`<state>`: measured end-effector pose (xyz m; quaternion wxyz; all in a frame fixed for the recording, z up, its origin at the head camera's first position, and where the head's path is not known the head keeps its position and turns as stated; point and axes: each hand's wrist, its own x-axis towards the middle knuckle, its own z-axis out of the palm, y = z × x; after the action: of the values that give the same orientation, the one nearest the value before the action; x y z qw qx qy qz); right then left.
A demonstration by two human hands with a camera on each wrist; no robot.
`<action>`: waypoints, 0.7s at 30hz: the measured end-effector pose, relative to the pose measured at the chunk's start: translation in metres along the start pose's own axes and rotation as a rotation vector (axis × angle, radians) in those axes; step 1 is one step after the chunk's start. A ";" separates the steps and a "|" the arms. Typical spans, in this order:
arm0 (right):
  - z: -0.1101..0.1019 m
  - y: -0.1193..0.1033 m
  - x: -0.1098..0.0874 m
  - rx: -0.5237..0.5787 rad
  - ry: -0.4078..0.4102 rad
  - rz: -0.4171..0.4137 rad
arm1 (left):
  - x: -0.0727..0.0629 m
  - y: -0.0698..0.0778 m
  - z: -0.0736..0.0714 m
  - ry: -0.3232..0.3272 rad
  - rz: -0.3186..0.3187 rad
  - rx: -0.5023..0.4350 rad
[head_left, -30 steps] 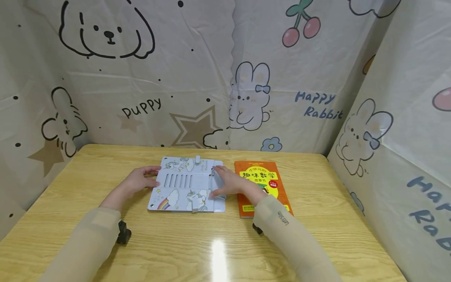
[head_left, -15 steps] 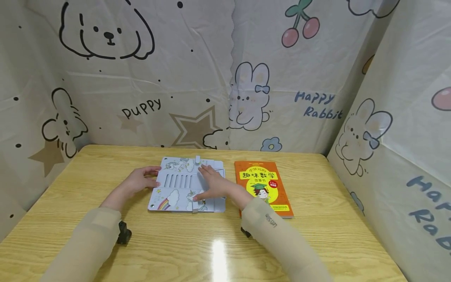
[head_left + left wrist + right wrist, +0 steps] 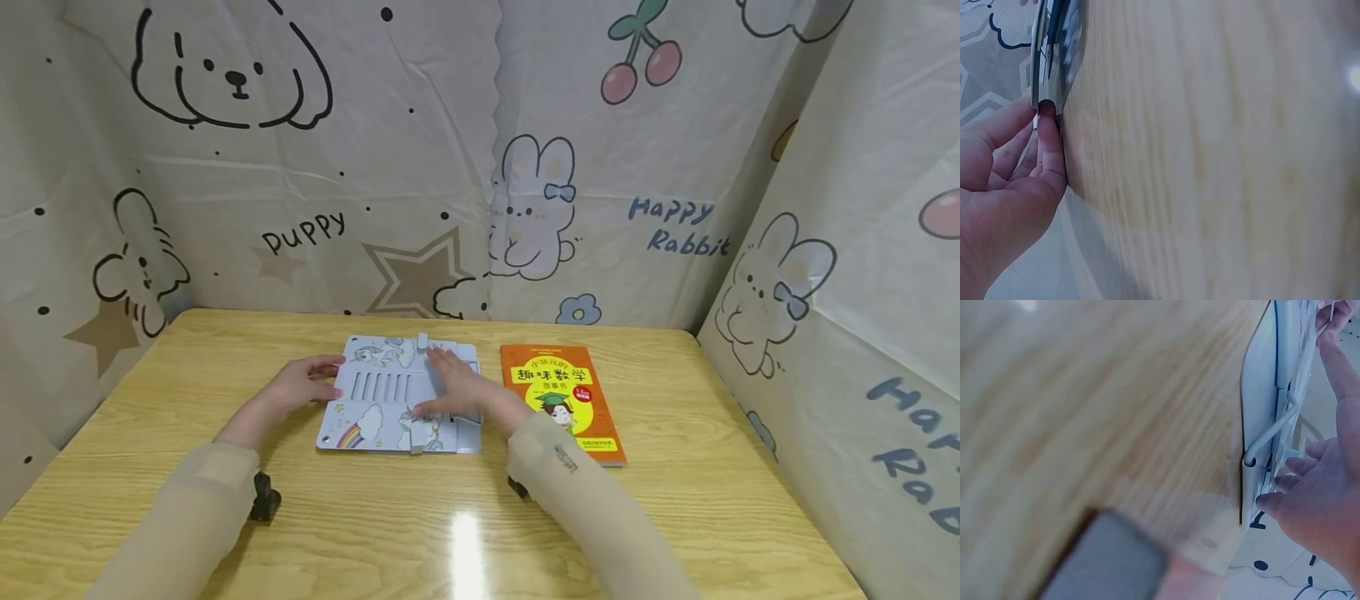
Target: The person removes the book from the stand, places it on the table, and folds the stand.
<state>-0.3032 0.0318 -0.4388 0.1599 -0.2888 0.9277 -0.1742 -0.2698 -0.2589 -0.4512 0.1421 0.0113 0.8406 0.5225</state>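
Note:
A white book stand [image 3: 367,417] with unicorn and rainbow prints lies folded flat on the table. My left hand [image 3: 292,387] grips its left edge, and the left wrist view has the thumb and fingers around the edge of the stand [image 3: 1046,69]. Across the right part of the stand, my right hand [image 3: 467,392] rests with fingers spread and fairly straight. In the right wrist view, a bent wire support [image 3: 1272,432] sticks out from the stand's side, below the right hand [image 3: 1319,494]. The middle of the panel has a row of slots.
An orange book [image 3: 543,358] with a yellow circle on its cover lies just right of the stand, partly behind my right forearm. The wooden table [image 3: 375,533] reaches back to a printed cloth [image 3: 405,167] that hangs behind and at the sides.
My right hand has moved left from the stand's right edge onto its panel, uncovering more of the orange book. The left hand stays at the left edge.

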 end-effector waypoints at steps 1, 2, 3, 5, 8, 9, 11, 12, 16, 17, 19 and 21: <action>0.000 0.001 0.002 0.008 0.000 0.005 | 0.000 0.000 0.000 0.000 -0.002 -0.001; 0.000 0.001 0.004 0.011 0.001 0.005 | 0.000 0.000 0.000 0.001 -0.004 -0.006; 0.000 0.001 0.005 0.014 0.000 0.006 | 0.000 -0.001 0.000 0.002 -0.004 -0.006; 0.000 0.001 0.008 0.003 -0.007 0.004 | 0.000 -0.002 0.000 0.002 -0.008 -0.012; -0.001 -0.002 0.011 -0.023 -0.014 0.005 | 0.000 -0.004 0.000 0.005 -0.014 -0.014; -0.001 -0.003 0.012 -0.028 -0.019 0.010 | 0.001 -0.005 -0.001 0.006 -0.016 -0.010; -0.002 -0.005 0.013 -0.047 -0.021 0.016 | 0.001 -0.006 -0.002 0.008 -0.020 -0.007; -0.002 -0.006 0.014 -0.057 -0.020 0.020 | 0.002 -0.007 -0.002 0.010 -0.022 -0.008; -0.001 -0.008 0.015 -0.102 -0.014 0.034 | 0.002 -0.007 -0.002 0.009 -0.018 -0.010; -0.001 -0.008 0.015 -0.108 -0.010 0.039 | 0.002 -0.006 -0.002 0.008 -0.018 -0.010; -0.003 -0.010 0.015 -0.107 0.001 0.059 | 0.001 -0.004 -0.001 0.007 -0.018 -0.009; -0.005 -0.011 0.016 -0.105 0.019 0.079 | 0.001 -0.001 0.000 0.006 -0.018 -0.006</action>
<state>-0.3121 0.0150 -0.4323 0.1427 -0.2581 0.9477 -0.1218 -0.2702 -0.2595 -0.4522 0.1446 0.0016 0.8396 0.5236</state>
